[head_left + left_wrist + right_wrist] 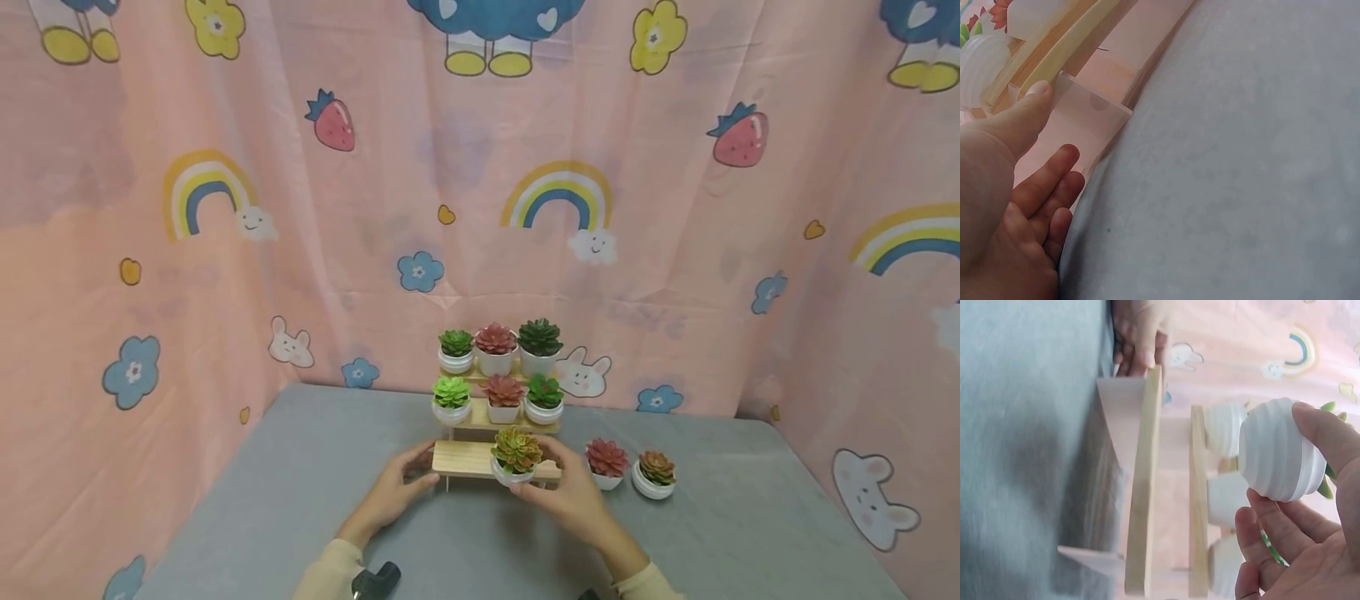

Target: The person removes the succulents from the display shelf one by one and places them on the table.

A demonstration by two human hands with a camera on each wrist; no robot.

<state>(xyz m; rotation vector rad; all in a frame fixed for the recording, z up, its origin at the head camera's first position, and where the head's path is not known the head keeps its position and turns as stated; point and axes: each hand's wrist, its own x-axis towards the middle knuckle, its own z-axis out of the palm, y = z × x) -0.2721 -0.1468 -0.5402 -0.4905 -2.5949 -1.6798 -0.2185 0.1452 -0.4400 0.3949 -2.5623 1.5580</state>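
My right hand [573,493] pinches a small potted succulent [516,452] with yellow-green, orange-tipped leaves. In the right wrist view its ribbed white pot [1279,450] is between thumb and fingers, apart from the bottom board. A three-tier wooden display stand [461,457] with clear side supports stands in the middle. My left hand [393,493] holds the left end of its bottom board, thumb at the front edge. In the left wrist view the thumb [1032,109] lies against the board; the index finger is hidden. Three potted succulents fill each of the two upper tiers.
To the stand's right, on the grey tabletop [720,508], are a red succulent [606,458] in a white pot and an orange-brown succulent [655,473] in a round white pot. A pink printed curtain [465,192] hangs behind and at both sides.
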